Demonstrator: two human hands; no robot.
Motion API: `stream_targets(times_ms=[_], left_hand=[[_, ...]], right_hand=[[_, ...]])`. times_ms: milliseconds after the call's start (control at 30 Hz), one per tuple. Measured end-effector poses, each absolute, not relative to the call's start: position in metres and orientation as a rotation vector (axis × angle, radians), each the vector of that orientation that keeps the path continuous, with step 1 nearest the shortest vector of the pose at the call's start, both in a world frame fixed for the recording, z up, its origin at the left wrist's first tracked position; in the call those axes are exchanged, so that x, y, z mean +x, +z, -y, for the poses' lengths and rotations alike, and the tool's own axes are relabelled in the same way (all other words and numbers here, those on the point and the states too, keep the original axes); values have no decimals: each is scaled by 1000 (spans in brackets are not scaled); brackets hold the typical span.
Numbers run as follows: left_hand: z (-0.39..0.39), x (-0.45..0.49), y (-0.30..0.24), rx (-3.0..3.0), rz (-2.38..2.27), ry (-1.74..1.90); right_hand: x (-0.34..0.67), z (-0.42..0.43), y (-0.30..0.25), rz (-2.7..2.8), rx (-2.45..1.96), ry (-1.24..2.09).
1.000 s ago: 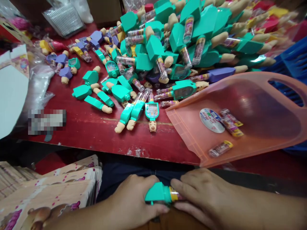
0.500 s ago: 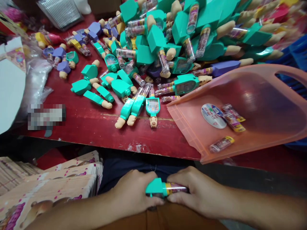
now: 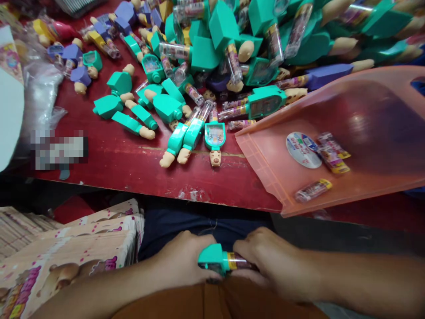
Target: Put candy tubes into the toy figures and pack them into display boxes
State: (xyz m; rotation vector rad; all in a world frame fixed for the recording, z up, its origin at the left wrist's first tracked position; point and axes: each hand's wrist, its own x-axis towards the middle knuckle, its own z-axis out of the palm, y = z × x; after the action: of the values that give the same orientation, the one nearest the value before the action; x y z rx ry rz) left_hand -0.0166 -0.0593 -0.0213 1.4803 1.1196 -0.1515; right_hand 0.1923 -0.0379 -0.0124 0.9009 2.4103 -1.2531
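Observation:
My left hand (image 3: pixel 181 259) and my right hand (image 3: pixel 265 261) hold a teal plastic toy (image 3: pixel 221 260) over my lap. The left hand grips its teal head, and the right hand wraps the clear tube with a yellow band (image 3: pixel 237 261). Beyond them, a large heap of similar teal toys with peach-coloured feet (image 3: pixel 226 40) lies on the red table (image 3: pixel 133 170). Several lie singly near the table's front edge, out of reach of both hands. Purple-bodied toys (image 3: pixel 78 66) lie at the left.
An orange translucent scoop (image 3: pixel 361 128) rests on the table's right, holding several loose tubes and a round sticker (image 3: pixel 303 149). Stacked printed cardboard flats (image 3: pixel 66 261) sit at lower left. A plastic bag (image 3: pixel 41 95) lies at the table's left end.
The view has tilted down, so the table and scoop sit higher in the picture. Both hands stay on the toy, with little visible movement.

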Motion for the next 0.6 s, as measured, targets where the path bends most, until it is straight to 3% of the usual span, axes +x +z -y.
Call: stream_targets(times_ms=[200,300,400,467,600], left_hand=[[45,-16,2,1803,-1106,-243],[21,-25,9,1860,-1197,65],[-20,-60,10,1936,-1504,560],[-51,-91,7,2031,-1868,748],[-103,-142,-4,2306,-2287,323]], right_hand=[[188,32,-6,-2092,1068,-1671],[194,-11,13,-2118,1154,-1657],[205,-74,41,-2434,1413,-1511],[215,-115,60,-2594,1837,-1302],[225,-163,78,-2722,2109,-769]])
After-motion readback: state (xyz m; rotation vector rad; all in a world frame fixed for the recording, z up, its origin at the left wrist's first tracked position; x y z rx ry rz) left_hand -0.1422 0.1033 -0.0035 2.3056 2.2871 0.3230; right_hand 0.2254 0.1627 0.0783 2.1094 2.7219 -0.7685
